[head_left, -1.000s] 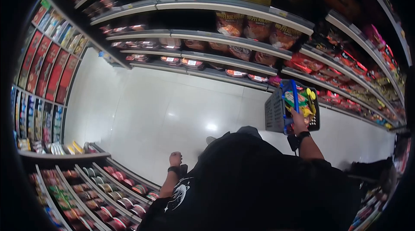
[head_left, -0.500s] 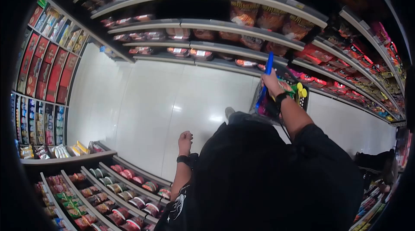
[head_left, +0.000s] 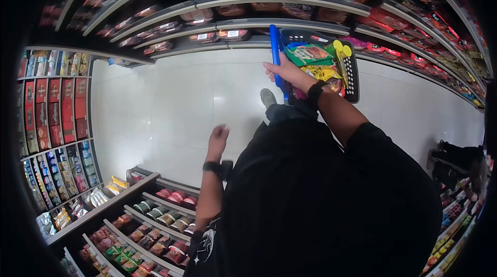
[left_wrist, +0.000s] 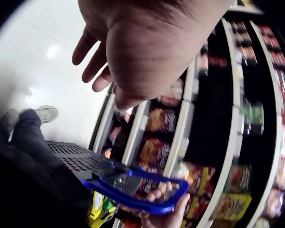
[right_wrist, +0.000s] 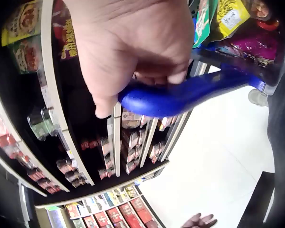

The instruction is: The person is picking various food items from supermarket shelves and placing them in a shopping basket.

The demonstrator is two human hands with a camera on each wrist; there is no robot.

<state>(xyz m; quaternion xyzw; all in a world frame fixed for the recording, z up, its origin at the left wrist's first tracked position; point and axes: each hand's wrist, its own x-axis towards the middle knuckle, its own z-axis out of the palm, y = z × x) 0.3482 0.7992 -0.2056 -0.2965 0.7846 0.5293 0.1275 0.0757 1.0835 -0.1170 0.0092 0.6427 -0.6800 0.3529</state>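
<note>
In the head view my right hand (head_left: pixel 290 72) grips the blue handle (head_left: pixel 275 52) of a dark grey shopping basket (head_left: pixel 351 83). The right wrist view shows that handle (right_wrist: pixel 171 99) running under the palm, with fingers curled beneath it. Inside the basket lie a green packet (head_left: pixel 310 55), a yellow packet (head_left: pixel 322 73) and yellow-capped containers (head_left: pixel 339 47). My left hand (head_left: pixel 217 140) hangs beside the body over the floor and holds nothing. Its fingers (left_wrist: pixel 96 61) are loosely extended in the left wrist view, where the basket's perforated side (left_wrist: pixel 76 156) also shows.
Ahead runs a long shelf rack (head_left: pixel 233 2) with packaged foods, close to the basket's far side. A low shelf of tubs and packets (head_left: pixel 155 230) stands at the lower left. Red boxes (head_left: pixel 54 106) fill the left rack. Pale floor (head_left: pixel 176 101) lies between; another person (head_left: pixel 455 165) is at the right.
The right hand and basket have moved left in the head view, and the basket has turned so its contents show more. The left hand stays free, now higher in view. The shelves have shifted.
</note>
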